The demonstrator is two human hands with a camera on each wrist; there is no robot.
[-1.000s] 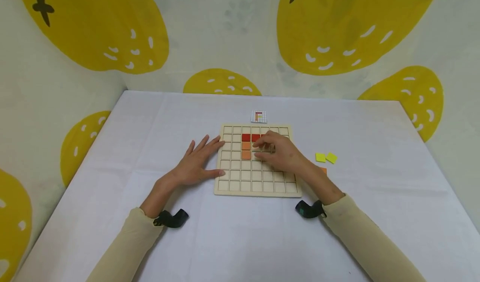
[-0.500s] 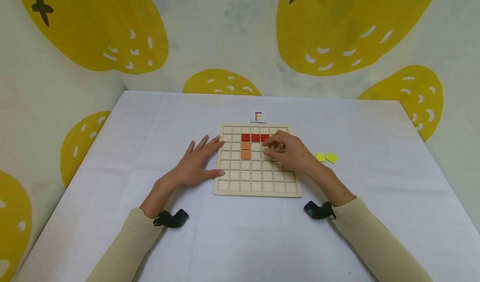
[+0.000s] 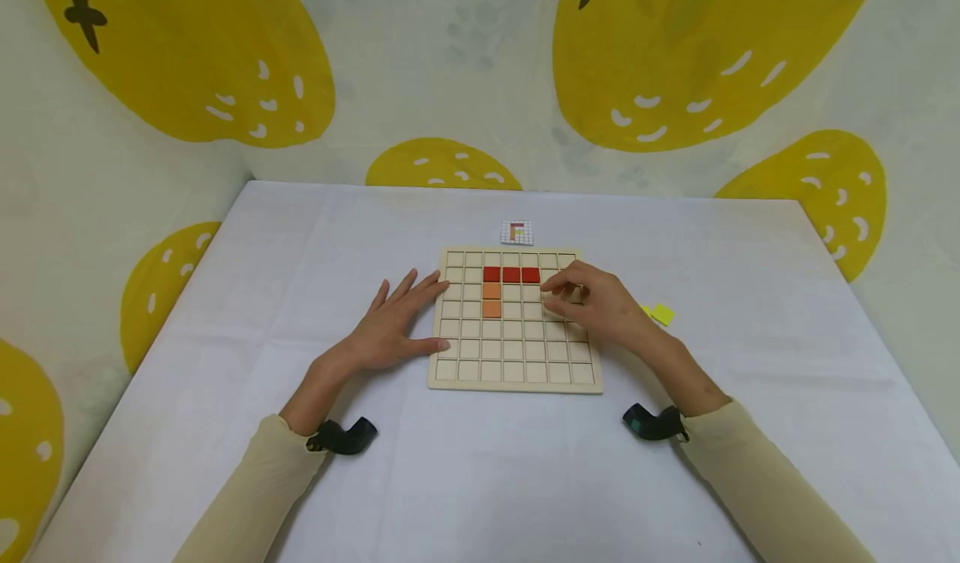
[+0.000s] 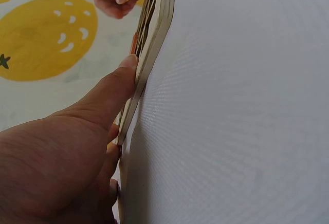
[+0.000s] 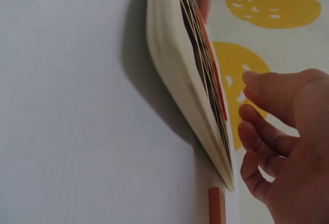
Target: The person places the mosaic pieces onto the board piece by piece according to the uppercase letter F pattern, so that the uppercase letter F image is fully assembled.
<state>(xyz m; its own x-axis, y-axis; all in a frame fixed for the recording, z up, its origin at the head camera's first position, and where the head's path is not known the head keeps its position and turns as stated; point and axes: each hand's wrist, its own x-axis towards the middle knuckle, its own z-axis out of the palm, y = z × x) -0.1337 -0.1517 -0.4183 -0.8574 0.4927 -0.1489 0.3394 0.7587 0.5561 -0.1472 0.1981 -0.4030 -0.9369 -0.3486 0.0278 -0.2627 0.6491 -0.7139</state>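
Observation:
A wooden grid board (image 3: 514, 371) lies on the white cloth. Across its upper part runs a row of red square tiles (image 3: 511, 275), with two orange tiles (image 3: 491, 308) below the leftmost one. My left hand (image 3: 393, 326) rests its spread fingers and thumb on the board's left edge; in the left wrist view the thumb (image 4: 115, 82) presses on the rim. Over the board's right side hovers my right hand (image 3: 603, 305), its fingers loosely bent. The right wrist view shows nothing between those fingers (image 5: 270, 95), which are apart from the board.
Behind the board lies a small pattern card (image 3: 517, 232) printed with a coloured grid. Yellow tiles (image 3: 663, 315) lie to the right, one partly hidden by my right hand. In the right wrist view an orange tile (image 5: 217, 206) sits beside the board's corner.
My right hand has drawn back to the right, uncovering the rightmost red tile and more grid cells. Its wrist now partly covers a yellow tile. My left hand has stayed put.

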